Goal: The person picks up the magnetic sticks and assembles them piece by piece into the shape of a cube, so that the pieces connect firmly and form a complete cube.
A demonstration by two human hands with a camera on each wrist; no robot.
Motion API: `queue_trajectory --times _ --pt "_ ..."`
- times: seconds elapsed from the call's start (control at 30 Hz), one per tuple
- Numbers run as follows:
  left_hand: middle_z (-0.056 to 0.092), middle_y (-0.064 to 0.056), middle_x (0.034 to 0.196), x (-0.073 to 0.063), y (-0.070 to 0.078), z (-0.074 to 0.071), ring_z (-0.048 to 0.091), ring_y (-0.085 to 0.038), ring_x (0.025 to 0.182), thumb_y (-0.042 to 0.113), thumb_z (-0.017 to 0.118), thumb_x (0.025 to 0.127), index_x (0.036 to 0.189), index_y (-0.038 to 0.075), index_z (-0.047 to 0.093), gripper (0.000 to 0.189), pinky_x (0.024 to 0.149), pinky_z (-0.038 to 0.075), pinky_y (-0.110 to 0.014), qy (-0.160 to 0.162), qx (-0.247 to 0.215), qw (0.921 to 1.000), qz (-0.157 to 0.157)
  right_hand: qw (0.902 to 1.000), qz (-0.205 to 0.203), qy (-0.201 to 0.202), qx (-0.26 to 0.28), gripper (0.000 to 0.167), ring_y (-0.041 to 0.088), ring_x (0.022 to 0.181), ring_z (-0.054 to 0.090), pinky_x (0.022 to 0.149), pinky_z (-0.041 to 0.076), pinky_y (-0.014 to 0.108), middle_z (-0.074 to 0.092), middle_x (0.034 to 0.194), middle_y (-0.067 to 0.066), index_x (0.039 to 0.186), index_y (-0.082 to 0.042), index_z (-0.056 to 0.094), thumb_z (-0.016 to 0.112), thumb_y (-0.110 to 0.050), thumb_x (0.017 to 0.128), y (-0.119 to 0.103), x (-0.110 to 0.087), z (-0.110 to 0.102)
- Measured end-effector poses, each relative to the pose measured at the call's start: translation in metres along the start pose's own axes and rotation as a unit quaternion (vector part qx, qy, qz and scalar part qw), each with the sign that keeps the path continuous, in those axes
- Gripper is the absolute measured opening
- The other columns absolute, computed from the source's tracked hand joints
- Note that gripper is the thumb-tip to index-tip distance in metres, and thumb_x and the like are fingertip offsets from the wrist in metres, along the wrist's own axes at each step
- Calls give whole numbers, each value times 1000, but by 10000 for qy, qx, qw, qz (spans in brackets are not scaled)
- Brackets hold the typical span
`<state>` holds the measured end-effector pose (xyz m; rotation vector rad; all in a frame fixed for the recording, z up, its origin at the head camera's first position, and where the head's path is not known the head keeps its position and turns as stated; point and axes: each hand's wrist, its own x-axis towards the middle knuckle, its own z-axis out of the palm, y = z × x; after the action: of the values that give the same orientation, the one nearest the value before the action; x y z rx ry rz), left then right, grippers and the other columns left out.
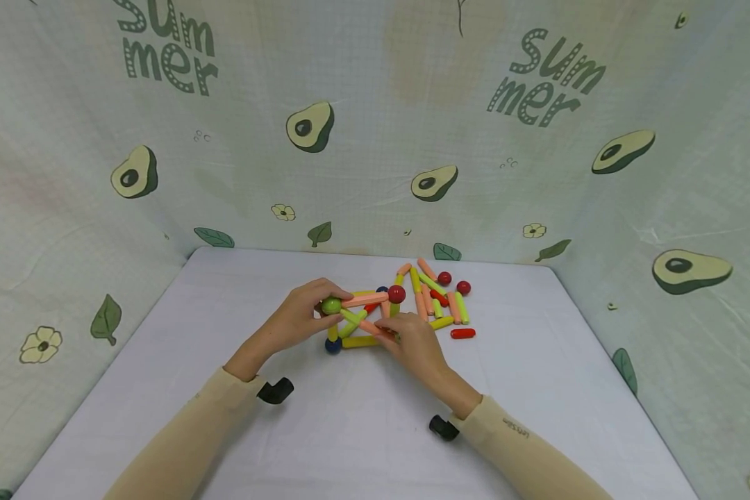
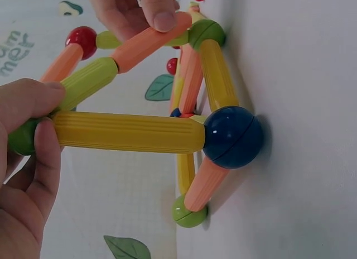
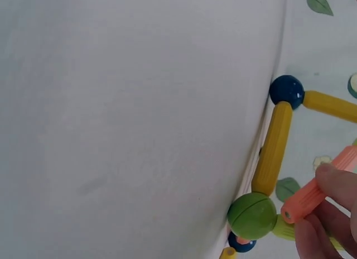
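A frame of magnetic sticks and balls stands on the table between both hands. My left hand (image 1: 292, 316) pinches its upper green ball (image 1: 331, 305), thumb by the end of a lime stick (image 2: 89, 83). From that ball a yellow stick (image 2: 128, 132) runs down to a blue ball (image 2: 234, 137) on the table. With thumb and fingers, my right hand (image 1: 415, 344) pinches a pink stick (image 2: 150, 44). One end of it meets the lime stick; its other end is close by a lower green ball (image 3: 251, 216). A red ball (image 1: 396, 294) tops the far right corner.
Loose pink, yellow and lime sticks (image 1: 462, 307) lie in a group to the right of the frame. Two red balls (image 1: 444, 278) sit behind them, and a red stick (image 1: 463, 333) lies nearer. A printed cloth (image 1: 362, 173) hangs behind the white table (image 1: 350, 430).
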<state>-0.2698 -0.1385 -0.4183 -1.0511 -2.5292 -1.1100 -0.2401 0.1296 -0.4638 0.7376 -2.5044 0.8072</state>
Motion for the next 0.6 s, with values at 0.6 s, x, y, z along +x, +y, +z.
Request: queue_trajectory --times 0.6 --pt "67 -1 119 0 4 6 62 -12 91 1 86 88 122 14 74 38 74 59 -23 182 293 9993 112 9991 -118 141 -374 25 11 72 66 66 56 24 79 89 1 105 -10 83 93 -11 83 -1 8 5"
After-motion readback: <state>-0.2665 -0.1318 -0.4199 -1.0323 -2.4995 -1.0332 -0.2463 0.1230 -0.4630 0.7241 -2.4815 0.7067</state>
